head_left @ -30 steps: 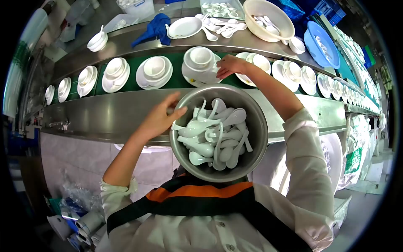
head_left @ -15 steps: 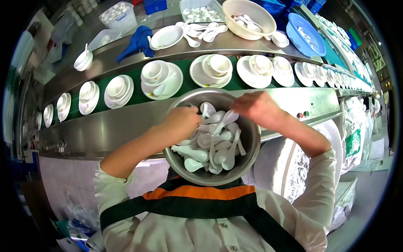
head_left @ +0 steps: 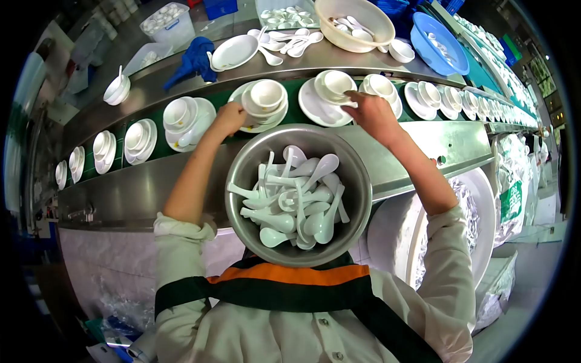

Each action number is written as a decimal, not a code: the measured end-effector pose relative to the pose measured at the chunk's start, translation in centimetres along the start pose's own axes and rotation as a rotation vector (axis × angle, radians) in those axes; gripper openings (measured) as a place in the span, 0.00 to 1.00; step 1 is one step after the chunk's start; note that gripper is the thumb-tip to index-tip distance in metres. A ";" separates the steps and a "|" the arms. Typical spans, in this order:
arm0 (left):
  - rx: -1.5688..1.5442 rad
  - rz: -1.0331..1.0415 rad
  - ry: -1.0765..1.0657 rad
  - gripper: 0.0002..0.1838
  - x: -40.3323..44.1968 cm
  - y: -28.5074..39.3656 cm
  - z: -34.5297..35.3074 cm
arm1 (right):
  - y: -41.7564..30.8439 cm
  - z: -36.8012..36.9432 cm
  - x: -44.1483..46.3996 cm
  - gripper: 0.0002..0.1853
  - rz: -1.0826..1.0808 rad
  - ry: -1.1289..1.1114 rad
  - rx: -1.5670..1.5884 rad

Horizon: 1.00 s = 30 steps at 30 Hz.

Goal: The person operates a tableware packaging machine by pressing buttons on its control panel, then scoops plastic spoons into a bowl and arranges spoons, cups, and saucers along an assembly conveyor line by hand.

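A steel bowl (head_left: 361, 233) full of white spoons (head_left: 275, 219) sits in front of my body. My right hand (head_left: 375, 114) pinches a white spoon (head_left: 340, 102) over the plate (head_left: 315, 110) of a set with a bowl and a cup (head_left: 337, 83). My left hand (head_left: 227, 118) is at the left rim of another plate set (head_left: 261, 104), fingers drawn together; whatever they hold is hidden. Left of that hand, a spoon (head_left: 192, 134) lies on the plate of a further set.
Several more tableware sets (head_left: 140, 140) stand along the green conveyor belt (head_left: 158, 149). On the steel ledge behind are a blue cloth (head_left: 193, 62), an oval plate (head_left: 235, 53), loose spoons, a cream basin (head_left: 321, 13) and a blue basin (head_left: 445, 63). A white tub (head_left: 387, 242) stands at my right.
Both hands have moved from above the steel bowl forward to the plate sets, and a spoon now shows in my right hand. The sets on the belt have shifted left.
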<state>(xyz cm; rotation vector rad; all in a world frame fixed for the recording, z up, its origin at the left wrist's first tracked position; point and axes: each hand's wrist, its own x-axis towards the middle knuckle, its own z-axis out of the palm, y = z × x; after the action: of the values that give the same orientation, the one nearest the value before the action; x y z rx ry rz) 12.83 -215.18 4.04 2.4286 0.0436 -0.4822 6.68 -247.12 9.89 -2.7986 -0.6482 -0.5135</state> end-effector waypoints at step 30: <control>-0.325 0.595 -0.255 0.06 -7.3 10.2 -1.0 | -1.0 -0.6 -2.0 0.20 0.226 -0.247 1.118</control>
<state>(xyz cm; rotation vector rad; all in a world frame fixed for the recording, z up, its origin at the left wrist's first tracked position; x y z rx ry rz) 7.92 -221.98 13.42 1.9197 -0.6396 -0.4583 4.34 -247.18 9.80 -1.8173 -0.4372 0.2181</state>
